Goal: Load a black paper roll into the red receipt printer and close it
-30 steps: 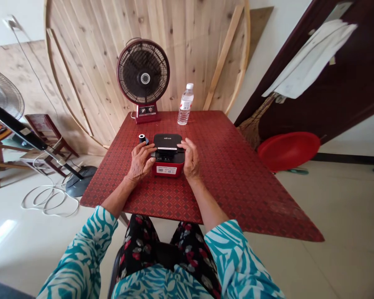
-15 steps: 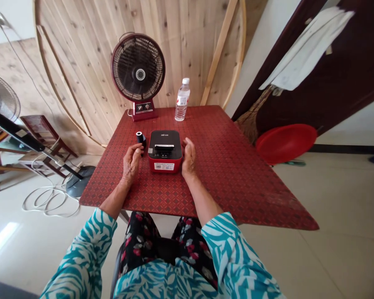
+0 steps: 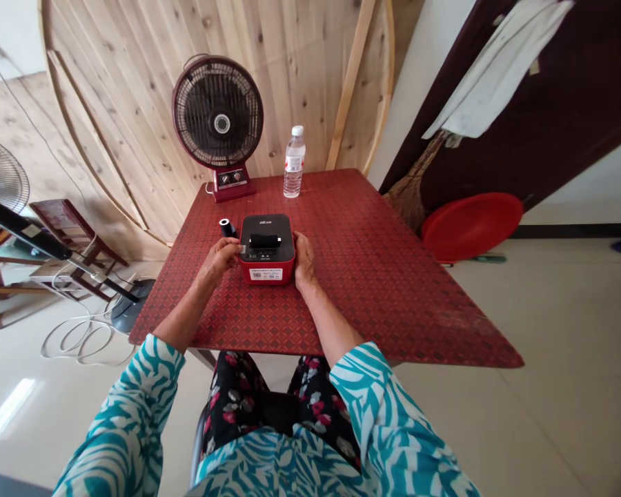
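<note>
A small red and black label printer (image 3: 267, 261) sits on the table between my hands. A dark bar or slot runs across its black top, with a pale spot at the right end. My left hand (image 3: 220, 259) has its fingers bent together on the printer's left edge, near a small grey patch. Against the printer's right side rests my right hand (image 3: 305, 259), its fingers curved along the wall and partly hidden. Just beyond my left fingers stands a black roll (image 3: 227, 228) with a white core end, its lower part covered by the hand.
The table (image 3: 383, 297) has a red patterned cover. At its far side stand a dark red fan (image 3: 218, 114) and a clear water bottle (image 3: 294, 166). A floor fan (image 3: 25, 224) with coiled cable is at left; a red basin (image 3: 473, 228) leans at right.
Both hands have closed in on the printer and now touch its sides; before, they were held apart from it. The view has shifted slightly.
</note>
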The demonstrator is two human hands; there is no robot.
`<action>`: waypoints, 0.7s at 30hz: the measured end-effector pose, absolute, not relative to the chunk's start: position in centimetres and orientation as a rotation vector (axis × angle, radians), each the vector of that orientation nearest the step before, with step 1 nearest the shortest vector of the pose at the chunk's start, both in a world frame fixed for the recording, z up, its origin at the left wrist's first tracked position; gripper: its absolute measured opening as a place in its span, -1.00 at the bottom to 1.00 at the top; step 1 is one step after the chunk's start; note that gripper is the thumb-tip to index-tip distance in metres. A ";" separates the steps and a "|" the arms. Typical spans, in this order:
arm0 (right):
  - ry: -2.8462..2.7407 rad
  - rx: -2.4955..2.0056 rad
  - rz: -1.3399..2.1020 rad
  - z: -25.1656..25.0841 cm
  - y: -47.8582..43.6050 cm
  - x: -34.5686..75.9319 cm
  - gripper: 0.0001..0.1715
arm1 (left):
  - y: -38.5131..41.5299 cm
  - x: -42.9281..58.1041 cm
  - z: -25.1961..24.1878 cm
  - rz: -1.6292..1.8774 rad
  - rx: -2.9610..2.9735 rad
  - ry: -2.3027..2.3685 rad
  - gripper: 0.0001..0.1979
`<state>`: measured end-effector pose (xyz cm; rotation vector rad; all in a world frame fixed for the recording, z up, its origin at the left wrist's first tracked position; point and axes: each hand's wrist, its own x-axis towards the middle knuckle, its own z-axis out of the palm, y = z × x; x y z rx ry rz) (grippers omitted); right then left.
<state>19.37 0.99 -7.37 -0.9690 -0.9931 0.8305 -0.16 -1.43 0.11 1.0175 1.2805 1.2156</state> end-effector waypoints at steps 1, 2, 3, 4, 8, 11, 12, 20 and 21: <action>-0.983 -0.965 0.832 -7.4 1.0 19.3 -0.27 | -1.4 -0.2 0.3 1.191 0.998 1.281 -0.73; -0.974 -0.963 0.834 -7.5 1.1 19.3 -0.27 | -1.4 -0.3 0.5 1.168 0.978 1.277 -0.73; -0.969 -0.960 0.837 -7.5 1.1 19.3 -0.27 | -1.4 -0.4 0.6 1.150 0.962 1.266 -0.73; -0.969 -0.959 0.839 -7.6 1.2 19.3 -0.27 | -1.4 -0.5 0.7 1.133 0.952 1.246 -0.73; -0.998 -0.968 0.840 -7.7 1.3 19.3 -0.26 | -1.4 -0.6 0.8 1.071 0.932 1.129 -0.72; -0.985 -0.967 0.856 -7.8 1.3 19.3 -0.29 | -1.3 -0.6 0.7 1.039 0.897 1.078 -0.74; -0.974 -0.965 0.864 -7.9 1.2 19.4 -0.30 | -1.2 -0.6 0.6 1.037 0.886 1.068 -0.74; -0.948 -0.983 0.885 -8.0 1.2 19.3 -0.35 | -1.3 -0.4 0.5 1.085 0.836 1.049 -0.70; -0.940 -0.981 0.889 -8.0 1.3 19.3 -0.34 | -1.3 -0.4 0.5 1.092 0.835 1.059 -0.70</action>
